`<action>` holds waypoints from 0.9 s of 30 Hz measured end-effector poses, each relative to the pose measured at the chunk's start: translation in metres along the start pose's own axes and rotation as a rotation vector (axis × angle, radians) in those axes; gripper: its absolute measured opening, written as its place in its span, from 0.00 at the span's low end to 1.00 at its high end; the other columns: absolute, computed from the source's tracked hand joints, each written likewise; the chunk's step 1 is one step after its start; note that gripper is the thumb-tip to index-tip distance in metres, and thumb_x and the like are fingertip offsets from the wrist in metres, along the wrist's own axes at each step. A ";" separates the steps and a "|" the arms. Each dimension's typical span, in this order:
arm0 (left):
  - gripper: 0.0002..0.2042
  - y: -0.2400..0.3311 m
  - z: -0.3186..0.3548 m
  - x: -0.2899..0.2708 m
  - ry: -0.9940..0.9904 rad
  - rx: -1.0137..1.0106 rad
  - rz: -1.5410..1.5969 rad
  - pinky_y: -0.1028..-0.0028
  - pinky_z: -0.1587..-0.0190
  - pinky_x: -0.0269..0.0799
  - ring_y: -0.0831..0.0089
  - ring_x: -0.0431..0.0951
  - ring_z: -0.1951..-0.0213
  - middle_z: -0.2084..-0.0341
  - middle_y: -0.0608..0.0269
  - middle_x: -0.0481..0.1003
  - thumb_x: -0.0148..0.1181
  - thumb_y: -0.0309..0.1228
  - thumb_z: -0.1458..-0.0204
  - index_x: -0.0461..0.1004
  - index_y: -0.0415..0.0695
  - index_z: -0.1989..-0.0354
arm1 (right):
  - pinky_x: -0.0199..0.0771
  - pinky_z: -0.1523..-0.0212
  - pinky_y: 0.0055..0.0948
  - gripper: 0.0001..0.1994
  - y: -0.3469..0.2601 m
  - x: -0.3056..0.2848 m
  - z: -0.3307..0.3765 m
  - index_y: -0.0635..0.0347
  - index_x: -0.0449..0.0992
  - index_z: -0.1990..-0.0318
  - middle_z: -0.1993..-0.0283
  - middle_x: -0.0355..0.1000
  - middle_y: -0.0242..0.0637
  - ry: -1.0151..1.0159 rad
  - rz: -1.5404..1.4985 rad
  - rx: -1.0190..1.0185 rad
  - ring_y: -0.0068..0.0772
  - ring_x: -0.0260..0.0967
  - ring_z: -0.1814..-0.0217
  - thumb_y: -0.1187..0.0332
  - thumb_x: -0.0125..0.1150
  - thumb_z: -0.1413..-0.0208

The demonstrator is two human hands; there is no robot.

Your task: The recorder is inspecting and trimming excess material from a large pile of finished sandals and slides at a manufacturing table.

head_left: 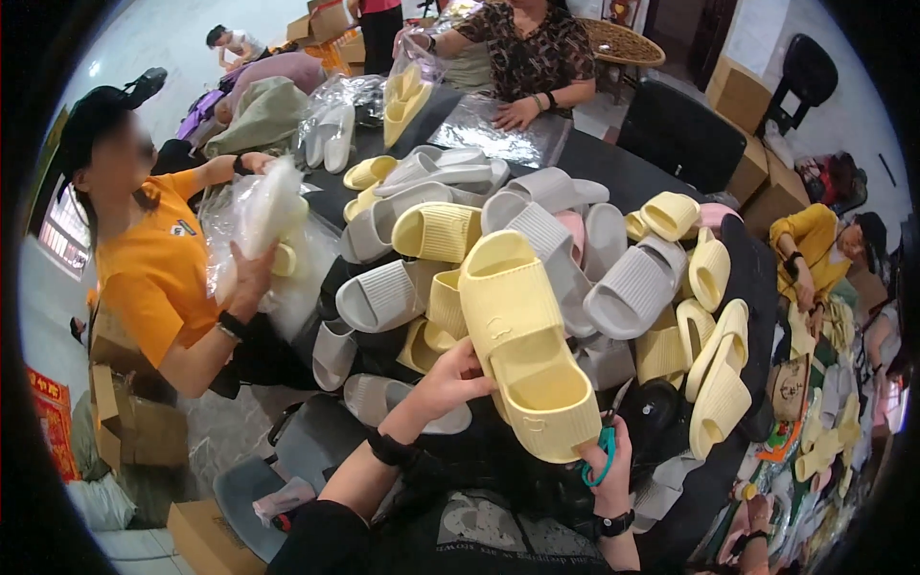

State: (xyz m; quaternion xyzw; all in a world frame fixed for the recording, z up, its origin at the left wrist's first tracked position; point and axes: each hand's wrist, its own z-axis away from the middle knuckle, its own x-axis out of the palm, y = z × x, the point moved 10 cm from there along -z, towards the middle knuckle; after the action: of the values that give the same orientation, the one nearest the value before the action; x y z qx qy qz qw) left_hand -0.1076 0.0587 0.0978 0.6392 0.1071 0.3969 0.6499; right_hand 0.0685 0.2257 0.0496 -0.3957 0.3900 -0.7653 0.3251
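In front of me, above the heap on the table, I hold yellow slide slippers (517, 321), seemingly a pair pressed together. My left hand (446, 388) is closed on their left edge, thumb on the side. Around the teal handles of a pair of scissors (601, 458), the fingers of my right hand (615, 474) are curled, near the lower right end of the slippers. The scissors' blades point up and away from me. Right behind lie a grey slide (637, 287) and another yellow slide (436, 230), among several more in both colours.
A dark table (604, 158) bears the slipper pile. At left a co-worker in an orange shirt (144, 287) handles a clear plastic bag (278, 230). Across the table, another person (537, 57) rests a hand on clear bags. A grey chair (316, 441) and cardboard boxes (206, 537) stand lower left.
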 end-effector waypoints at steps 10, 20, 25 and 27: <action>0.16 -0.025 -0.014 0.002 0.083 -0.003 -0.165 0.77 0.59 0.72 0.77 0.74 0.63 0.62 0.59 0.75 0.54 0.27 0.44 0.63 0.38 0.48 | 0.68 0.56 0.40 0.19 -0.093 -0.064 0.037 0.58 0.64 0.54 0.57 0.67 0.49 0.524 1.007 -0.837 0.50 0.67 0.56 0.77 0.60 0.56; 0.09 0.002 -0.002 -0.086 0.444 0.064 -0.406 0.79 0.63 0.71 0.79 0.74 0.67 0.67 0.61 0.76 0.55 0.24 0.47 0.70 0.35 0.58 | 0.71 0.72 0.26 0.16 -0.116 -0.115 -0.012 0.60 0.67 0.56 0.67 0.72 0.37 0.551 -0.208 -0.689 0.29 0.70 0.69 0.59 0.57 0.43; 0.09 0.028 -0.024 -0.089 0.466 0.195 -0.629 0.80 0.63 0.70 0.80 0.74 0.68 0.70 0.63 0.75 0.56 0.24 0.48 0.71 0.35 0.59 | 0.72 0.78 0.26 0.18 -0.081 -0.061 -0.018 0.61 0.60 0.50 0.70 0.70 0.38 0.416 -0.122 -0.504 0.29 0.70 0.75 0.67 0.56 0.44; 0.09 0.034 -0.036 -0.091 0.481 0.191 -0.775 0.80 0.65 0.69 0.81 0.73 0.69 0.70 0.63 0.75 0.55 0.24 0.48 0.71 0.35 0.60 | 0.69 0.80 0.26 0.17 -0.064 -0.046 -0.019 0.60 0.61 0.50 0.72 0.68 0.37 0.390 -0.106 -0.415 0.28 0.67 0.78 0.67 0.56 0.45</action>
State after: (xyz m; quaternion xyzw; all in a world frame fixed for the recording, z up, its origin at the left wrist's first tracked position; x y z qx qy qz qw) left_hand -0.2038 0.0214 0.0897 0.4990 0.5218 0.2499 0.6452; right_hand 0.0621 0.2998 0.0807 -0.3188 0.5721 -0.7468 0.1159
